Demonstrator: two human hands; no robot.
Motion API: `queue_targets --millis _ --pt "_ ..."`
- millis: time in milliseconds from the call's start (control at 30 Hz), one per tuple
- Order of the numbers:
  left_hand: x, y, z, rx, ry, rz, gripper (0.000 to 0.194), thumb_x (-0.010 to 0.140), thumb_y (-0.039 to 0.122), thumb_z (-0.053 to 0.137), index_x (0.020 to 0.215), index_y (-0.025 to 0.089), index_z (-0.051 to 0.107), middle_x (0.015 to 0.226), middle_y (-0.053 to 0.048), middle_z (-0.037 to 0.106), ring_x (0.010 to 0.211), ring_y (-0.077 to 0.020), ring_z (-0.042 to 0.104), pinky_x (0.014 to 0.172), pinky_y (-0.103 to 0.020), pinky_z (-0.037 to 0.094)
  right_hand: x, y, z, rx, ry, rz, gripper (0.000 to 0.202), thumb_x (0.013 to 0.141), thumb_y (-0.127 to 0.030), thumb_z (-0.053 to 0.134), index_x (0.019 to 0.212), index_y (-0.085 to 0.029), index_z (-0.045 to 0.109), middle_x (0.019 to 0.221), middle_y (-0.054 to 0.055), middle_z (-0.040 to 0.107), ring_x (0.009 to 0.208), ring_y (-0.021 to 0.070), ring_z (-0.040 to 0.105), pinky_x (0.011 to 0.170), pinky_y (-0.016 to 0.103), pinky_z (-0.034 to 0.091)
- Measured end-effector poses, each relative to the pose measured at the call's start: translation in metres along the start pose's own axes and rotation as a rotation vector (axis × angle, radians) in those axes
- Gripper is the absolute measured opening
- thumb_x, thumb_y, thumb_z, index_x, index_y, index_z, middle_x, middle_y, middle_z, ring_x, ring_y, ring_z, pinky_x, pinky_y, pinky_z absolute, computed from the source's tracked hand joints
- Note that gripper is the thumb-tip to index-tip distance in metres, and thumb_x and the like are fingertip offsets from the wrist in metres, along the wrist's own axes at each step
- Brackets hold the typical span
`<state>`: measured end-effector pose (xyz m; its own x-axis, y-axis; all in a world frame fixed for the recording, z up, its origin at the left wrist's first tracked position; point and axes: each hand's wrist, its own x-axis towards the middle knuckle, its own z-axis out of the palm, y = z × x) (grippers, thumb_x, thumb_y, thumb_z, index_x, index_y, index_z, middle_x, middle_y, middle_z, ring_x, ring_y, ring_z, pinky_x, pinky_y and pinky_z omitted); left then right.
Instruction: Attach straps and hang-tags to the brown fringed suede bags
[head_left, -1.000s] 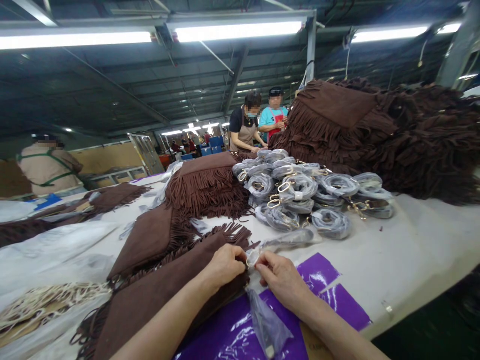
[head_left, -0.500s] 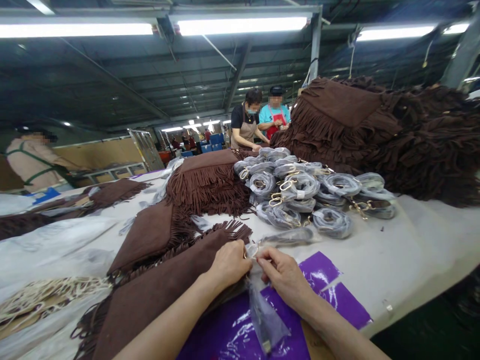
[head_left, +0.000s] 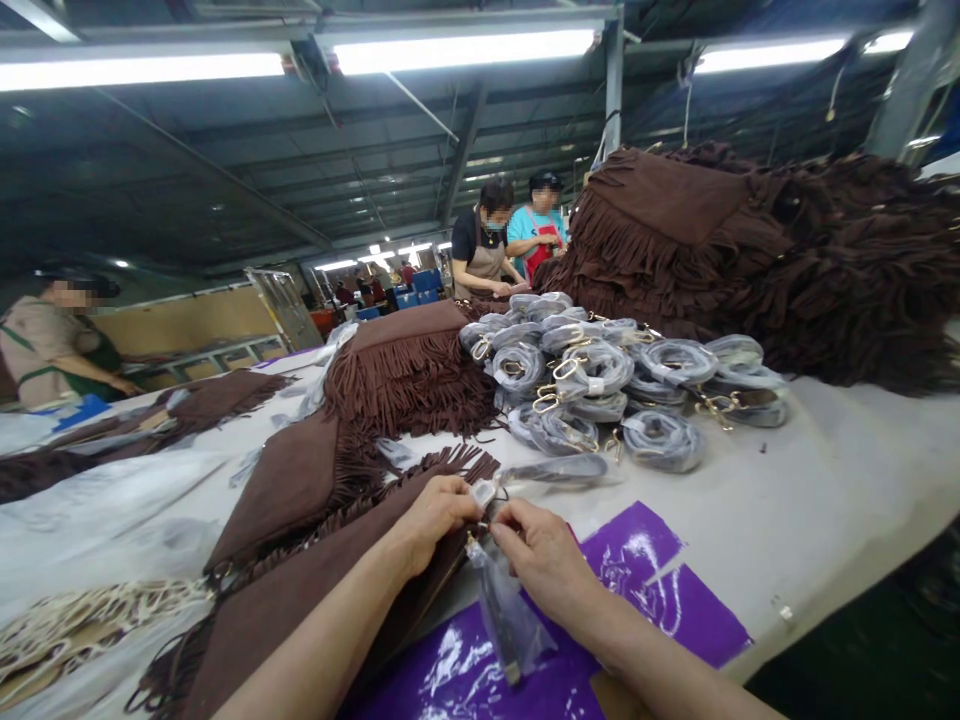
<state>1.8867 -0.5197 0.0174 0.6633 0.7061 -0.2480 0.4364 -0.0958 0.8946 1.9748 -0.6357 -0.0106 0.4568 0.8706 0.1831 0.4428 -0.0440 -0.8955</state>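
A brown fringed suede-like bag (head_left: 322,590) lies in front of me, its fringe pointing away. At its right end my left hand (head_left: 442,515) is closed, pinching a piece of clear plastic wrap (head_left: 484,491). Close beside it, my right hand (head_left: 536,550) is also closed, thumb and forefinger together on a thin dark cord (head_left: 502,494). Below the fingers a dark strap piece in a clear plastic sleeve (head_left: 506,620) hangs from a gold clasp (head_left: 471,543). Just beyond my hands lies another plastic-wrapped dark strap (head_left: 555,469). The exact grip points are partly hidden by my fingers.
Coiled straps in plastic (head_left: 600,368) with gold clips are heaped ahead. Brown fringed bags (head_left: 412,370) lie stacked to the left, with a tall pile (head_left: 675,200) at right. Purple glossy sheets (head_left: 645,570) lie under my right arm. Co-workers (head_left: 480,240) stand at the back.
My hands have shifted slightly left. The clear plastic wrap now shows above my left fingers, and a dark cord loop shows at my right fingertips. The hanging sleeve has swung left.
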Motion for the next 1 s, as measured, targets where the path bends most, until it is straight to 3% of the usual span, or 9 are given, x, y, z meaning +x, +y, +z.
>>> queue_targets --millis 400,633,1000 --pt "0.0031 0.0002 0.0041 -0.046 0.027 -0.027 0.013 0.049 0.025 0.054 0.052 0.017 0.044 0.038 0.008 0.034 0.038 -0.0057 0.027 0.041 -0.022 0.014 0.0036 0.0047 0.0079 0.045 0.040 0.062 0.016 0.078 -0.017 0.044 0.063 -0.021 0.048 0.048 -0.005 0.046 0.049 0.0127 0.048 0.053 0.023 0.034" --pt "0.0035 -0.0010 0.0054 -0.023 0.038 0.004 0.008 0.051 0.023 0.048 0.051 0.017 0.043 0.042 0.007 0.038 0.036 -0.0054 0.029 0.039 -0.022 0.015 0.0063 0.0081 0.0112 0.074 0.037 0.052 0.015 0.077 -0.019 0.043 0.062 -0.021 0.045 0.051 -0.005 0.045 0.048 0.0121 0.047 0.050 0.023 0.033" --pt "0.0029 -0.0052 0.0044 -0.007 0.002 0.054 0.008 0.053 0.023 0.048 0.056 0.016 0.048 0.042 0.006 0.043 0.038 -0.0065 0.033 0.039 -0.021 0.021 0.0081 0.0054 0.0097 0.211 -0.030 0.077 0.015 0.071 -0.019 0.048 0.060 -0.018 0.057 0.048 -0.005 0.045 0.044 0.0098 0.045 0.046 0.021 0.033"
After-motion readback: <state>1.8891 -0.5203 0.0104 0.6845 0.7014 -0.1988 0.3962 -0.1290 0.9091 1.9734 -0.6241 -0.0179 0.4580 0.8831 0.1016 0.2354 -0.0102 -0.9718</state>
